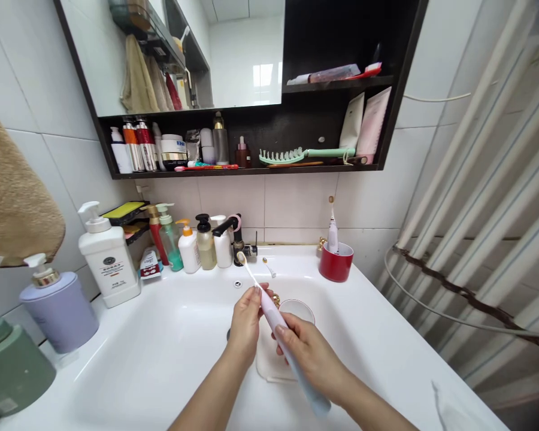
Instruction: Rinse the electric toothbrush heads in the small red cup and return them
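Note:
I hold a pink electric toothbrush point(269, 311) over the white sink point(161, 347). My right hand point(309, 353) is wrapped round its handle, which runs down toward me. My left hand point(247, 320) pinches the thin neck just above the handle. The brush head point(241, 258) points up and away, toward the black tap point(231, 230). A white cup point(297, 310) sits in the basin just behind my hands.
A red cup point(336, 263) holding another electric toothbrush stands at the back right of the sink. Pump bottles point(193, 242) line the back edge, a large white dispenser point(108, 254) and a lilac one point(58, 305) stand left. A dark shelf point(251, 155) hangs above; a striped curtain point(489, 209) hangs right.

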Demonstrator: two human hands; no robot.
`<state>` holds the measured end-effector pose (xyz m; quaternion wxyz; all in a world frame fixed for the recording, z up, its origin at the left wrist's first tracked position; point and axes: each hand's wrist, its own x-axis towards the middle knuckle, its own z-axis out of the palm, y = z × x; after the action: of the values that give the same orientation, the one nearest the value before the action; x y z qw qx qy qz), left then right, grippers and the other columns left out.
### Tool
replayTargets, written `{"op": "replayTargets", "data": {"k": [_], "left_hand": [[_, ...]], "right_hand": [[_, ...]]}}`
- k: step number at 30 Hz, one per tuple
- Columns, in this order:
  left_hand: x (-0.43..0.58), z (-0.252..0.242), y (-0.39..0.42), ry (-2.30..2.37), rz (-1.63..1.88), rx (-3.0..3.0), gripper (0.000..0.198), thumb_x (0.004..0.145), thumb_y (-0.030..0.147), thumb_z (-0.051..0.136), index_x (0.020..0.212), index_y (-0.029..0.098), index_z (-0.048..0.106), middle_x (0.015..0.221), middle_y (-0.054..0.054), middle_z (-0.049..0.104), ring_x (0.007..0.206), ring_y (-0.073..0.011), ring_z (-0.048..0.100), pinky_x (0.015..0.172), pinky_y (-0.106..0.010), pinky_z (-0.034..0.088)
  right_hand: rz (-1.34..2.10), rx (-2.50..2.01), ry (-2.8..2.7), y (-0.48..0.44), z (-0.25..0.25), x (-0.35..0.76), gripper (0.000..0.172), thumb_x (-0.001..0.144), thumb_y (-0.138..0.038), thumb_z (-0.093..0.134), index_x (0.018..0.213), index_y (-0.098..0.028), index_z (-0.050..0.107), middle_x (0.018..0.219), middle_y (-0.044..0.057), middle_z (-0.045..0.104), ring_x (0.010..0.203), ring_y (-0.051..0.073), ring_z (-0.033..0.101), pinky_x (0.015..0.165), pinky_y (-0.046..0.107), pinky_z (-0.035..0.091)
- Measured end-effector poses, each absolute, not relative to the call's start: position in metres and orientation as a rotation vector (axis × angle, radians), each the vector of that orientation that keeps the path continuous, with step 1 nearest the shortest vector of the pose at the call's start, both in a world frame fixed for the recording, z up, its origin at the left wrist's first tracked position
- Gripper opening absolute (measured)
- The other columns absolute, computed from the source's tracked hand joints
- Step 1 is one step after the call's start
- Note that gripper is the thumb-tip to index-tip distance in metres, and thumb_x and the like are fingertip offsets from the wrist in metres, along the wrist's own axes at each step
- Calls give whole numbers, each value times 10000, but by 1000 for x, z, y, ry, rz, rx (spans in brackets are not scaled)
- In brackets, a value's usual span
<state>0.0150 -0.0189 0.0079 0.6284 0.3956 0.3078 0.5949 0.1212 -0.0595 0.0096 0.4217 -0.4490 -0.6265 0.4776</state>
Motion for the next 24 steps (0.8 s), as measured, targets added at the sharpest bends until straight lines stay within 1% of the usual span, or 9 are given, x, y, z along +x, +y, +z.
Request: {"op": "replayTargets", "data": {"k": [2, 4, 6, 8, 13, 19, 22, 24], "left_hand": [[13, 8, -18, 714, 1403, 852, 199, 647, 335, 442, 681, 148, 499, 598, 12, 513, 563, -68, 461, 555, -187, 353], [12, 8, -17, 712, 1428, 828, 198, 654, 338, 432, 645, 148, 487, 564, 23, 495, 535, -58, 449, 542, -179, 348], [12, 8, -16, 697, 1443, 806, 203, 660, 342, 420, 640, 149, 480, 557, 27, 487, 531, -56, 445, 544, -179, 347], [11, 8, -16, 680, 1444, 789, 207, 663, 342, 414, 639, 146, 476, 558, 24, 484, 535, -57, 445, 547, -180, 347], [13, 8, -16, 628, 1404, 760, 190, 656, 325, 430, 607, 144, 460, 540, 25, 479, 510, -53, 434, 537, -179, 343], [12, 13, -17, 552, 1294, 721, 220, 650, 359, 424, 612, 144, 448, 547, 16, 477, 518, -74, 453, 559, -228, 363], [13, 13, -18, 567, 1321, 710, 187, 649, 330, 441, 633, 144, 458, 539, 25, 477, 508, -60, 450, 547, -202, 357], [13, 12, -19, 593, 1345, 707, 188, 653, 324, 440, 672, 140, 474, 532, 25, 481, 497, -58, 450, 529, -191, 352]], "right_hand": [[1238, -1141, -1602, -63, 9, 118, 204, 701, -333, 363, 751, -163, 465, 564, -20, 420, 519, 84, 417, 469, 200, 329], [1318, -1124, -1599, -65, 10, 116, 199, 696, -319, 380, 819, -180, 448, 614, -16, 430, 543, 86, 428, 482, 201, 340], [1413, -1098, -1579, -66, 10, 115, 242, 699, -328, 368, 899, -199, 412, 678, -6, 442, 532, 81, 431, 462, 203, 348], [1449, -1095, -1560, -67, 9, 114, 270, 707, -348, 341, 930, -204, 389, 704, 1, 444, 494, 73, 421, 420, 200, 342], [1406, -1090, -1519, -67, 4, 111, 256, 704, -365, 337, 866, -182, 410, 649, -10, 431, 445, 60, 401, 386, 195, 334], [1592, -982, -1374, -71, 10, 109, 231, 692, -382, 357, 722, -165, 430, 640, -13, 425, 433, 45, 383, 379, 188, 320], [1596, -982, -1346, -71, 9, 109, 224, 689, -380, 365, 709, -168, 433, 639, -15, 431, 437, 46, 388, 389, 192, 321], [1597, -995, -1312, -71, 7, 108, 230, 689, -385, 362, 742, -174, 434, 642, -15, 435, 442, 49, 392, 393, 193, 320]]}}
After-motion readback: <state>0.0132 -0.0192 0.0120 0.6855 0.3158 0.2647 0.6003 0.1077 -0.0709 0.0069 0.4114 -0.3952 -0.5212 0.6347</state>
